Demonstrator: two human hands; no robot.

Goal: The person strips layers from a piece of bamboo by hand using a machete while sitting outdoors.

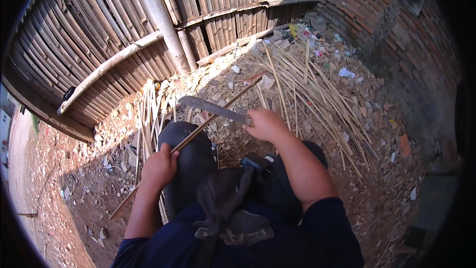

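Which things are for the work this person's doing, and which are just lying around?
For the work:
- dark blade, in the right hand
- long thin strip, in the left hand
- probably the similar pile of strips on the ground

Just lying about, it seems:
- white scrap
- reddish flat piece

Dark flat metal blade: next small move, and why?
Probably draw the dark flat metal blade along the long thin brown bamboo-like strip: the right hand grips the blade's near end, the left hand holds the strip, with blade and strip crossing.
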